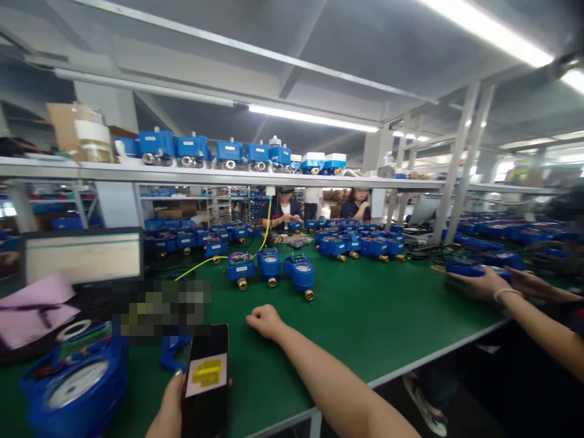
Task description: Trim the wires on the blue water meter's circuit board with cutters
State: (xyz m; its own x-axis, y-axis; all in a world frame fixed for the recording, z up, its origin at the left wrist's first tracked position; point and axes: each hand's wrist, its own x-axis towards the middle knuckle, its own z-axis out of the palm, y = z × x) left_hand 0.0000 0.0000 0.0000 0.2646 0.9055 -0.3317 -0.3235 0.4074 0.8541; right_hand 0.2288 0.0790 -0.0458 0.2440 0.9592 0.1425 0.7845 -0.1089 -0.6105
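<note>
At the far left, a screen (82, 258) stands on the table (365, 325), and a pink cloth (34, 304) lies before it. Closer to me there is a large blue meter (77, 392), its round face turned up, with a white ring (73, 330) just behind it. Between this meter and the phone (206, 380) the room is narrow, and a small blue piece (172, 354) takes part of it.

The left hand (168, 404) is grasping the phone, with the thumb along its left edge; the phone is held above the near part of the table, a yellow shape on its display. A yellow cord (201, 266) comes from under the shelf (255, 175) and bends to the left.

In the middle, three blue meters (269, 261) stand in a loose row, with small gaps between them. The right hand (265, 321) is clenched in front of them, apart from them; I cannot tell if something is inside. Its forearm crosses the front edge, which slants up toward the right.

From there a wide stretch of green surface reaches to a co-worker's hands (490, 283), which hold another blue meter (472, 269) near the edge.
</note>
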